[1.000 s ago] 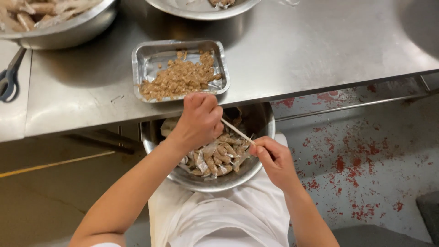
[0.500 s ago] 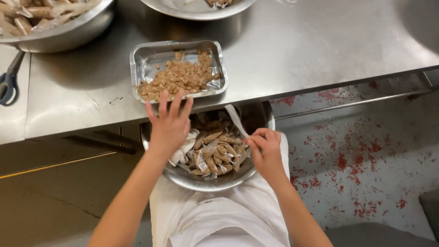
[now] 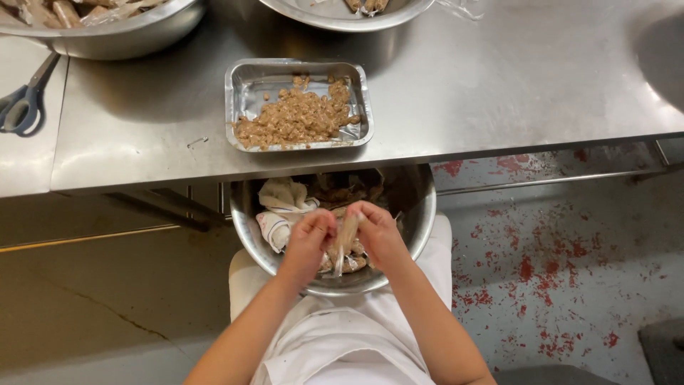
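Note:
A steel bowl [image 3: 420, 214] rests on my lap below the table edge, holding several wrapped brown sausage-like pieces and a crumpled cloth [image 3: 283, 199]. Over it, my left hand [image 3: 308, 241] and my right hand [image 3: 376, 232] pinch the two sides of one brown piece in clear wrapping [image 3: 345, 235], held upright between them. On the steel table just above sits a rectangular foil tray [image 3: 246, 89] part-filled with brown minced filling [image 3: 299, 117].
Two large steel bowls, one at the far left [image 3: 121, 36] and one at the top centre [image 3: 342, 18], stand at the table's back with similar pieces. Scissors [image 3: 25, 103] lie at the left. A red-speckled floor [image 3: 556, 264] lies to the right.
My left hand came back from the foil tray down to the lap bowl. Both hands have met over the bowl and now grip one wrapped piece together.

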